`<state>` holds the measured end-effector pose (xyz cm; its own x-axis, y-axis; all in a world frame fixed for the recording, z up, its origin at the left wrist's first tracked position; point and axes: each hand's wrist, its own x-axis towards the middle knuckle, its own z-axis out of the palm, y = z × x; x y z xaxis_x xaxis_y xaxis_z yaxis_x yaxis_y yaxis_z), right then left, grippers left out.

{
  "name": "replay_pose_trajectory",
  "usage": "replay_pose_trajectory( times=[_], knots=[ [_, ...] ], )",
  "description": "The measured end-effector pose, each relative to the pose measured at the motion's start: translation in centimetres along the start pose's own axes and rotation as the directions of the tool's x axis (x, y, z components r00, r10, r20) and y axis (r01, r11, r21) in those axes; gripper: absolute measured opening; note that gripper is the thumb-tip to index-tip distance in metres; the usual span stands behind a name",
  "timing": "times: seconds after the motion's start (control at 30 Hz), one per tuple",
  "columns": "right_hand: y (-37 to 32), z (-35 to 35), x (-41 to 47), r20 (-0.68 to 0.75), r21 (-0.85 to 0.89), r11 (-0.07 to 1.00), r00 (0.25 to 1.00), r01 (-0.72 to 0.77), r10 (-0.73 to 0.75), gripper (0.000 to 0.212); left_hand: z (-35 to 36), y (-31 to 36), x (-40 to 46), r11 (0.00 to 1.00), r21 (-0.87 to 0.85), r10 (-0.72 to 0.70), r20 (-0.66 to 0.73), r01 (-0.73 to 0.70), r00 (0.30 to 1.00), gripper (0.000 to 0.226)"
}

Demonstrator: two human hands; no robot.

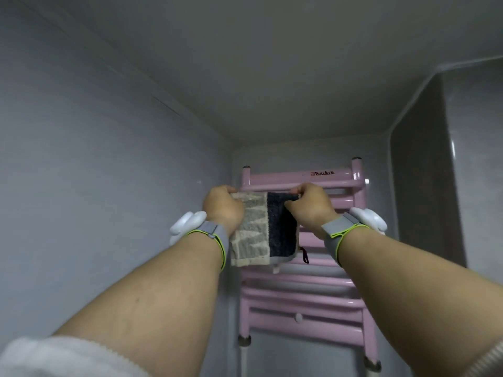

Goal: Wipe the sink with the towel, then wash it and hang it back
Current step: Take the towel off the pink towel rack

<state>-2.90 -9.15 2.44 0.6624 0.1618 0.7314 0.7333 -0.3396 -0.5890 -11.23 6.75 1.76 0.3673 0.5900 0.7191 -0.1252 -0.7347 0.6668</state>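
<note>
Grey tiled walls close in a narrow corner. Nearest, two bare forearms reach up. The left hand (pixel 223 207) and right hand (pixel 310 204) each pinch a top corner of the towel (pixel 262 229), which drapes over an upper bar of the pink wall rack (pixel 304 295) beyond.

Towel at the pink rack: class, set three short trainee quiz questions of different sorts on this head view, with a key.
1. True or false: both hands grip the towel along its top edge.
2. Which hand pinches the dark half: A) left hand B) right hand?
3. Fill in: the towel hangs in front of the pink ____.

Key: 1 true; 2 B; 3 rack.
</note>
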Motion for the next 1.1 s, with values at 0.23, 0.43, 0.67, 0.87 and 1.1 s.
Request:
replay_pose_trajectory(
  times=[0.23, 0.43, 0.67, 0.87, 1.1],
  knots=[
    [0.7, -2.3, -6.1, 0.107, 0.012, 0.996, 0.99, 0.094, -0.095, 0.018, -3.9, 1.9, -8.1, 0.953, 0.286, -0.078, -0.092, 0.101, 0.993, 0.022],
    [2.6, -3.5, -13.3, 0.301, 0.205, 0.979, 0.95, 0.025, -0.087, 0.029, -7.6, 4.0, -18.0, 0.896, 0.407, -0.141, -0.112, 0.175, 0.984, 0.012],
    [-1.1, -5.2, -20.8, 0.427, 0.342, 0.94, 0.891, 0.001, -0.156, 0.018, -14.9, 6.1, -26.3, 0.83, 0.484, -0.202, -0.202, 0.277, 0.958, 0.012],
    [-8.2, -7.8, -26.0, 0.447, 0.519, 0.855, 0.86, -0.026, -0.245, 0.018, -23.3, 10.1, -31.8, 0.78, 0.554, -0.169, -0.263, 0.292, 0.95, 0.019],
    [-18.1, -7.2, -41.1, 0.633, 0.624, 0.763, 0.683, -0.17, -0.366, 0.021, -37.7, 12.5, -43.9, 0.625, 0.649, -0.241, -0.367, 0.433, 0.899, 0.031]
  ],
)
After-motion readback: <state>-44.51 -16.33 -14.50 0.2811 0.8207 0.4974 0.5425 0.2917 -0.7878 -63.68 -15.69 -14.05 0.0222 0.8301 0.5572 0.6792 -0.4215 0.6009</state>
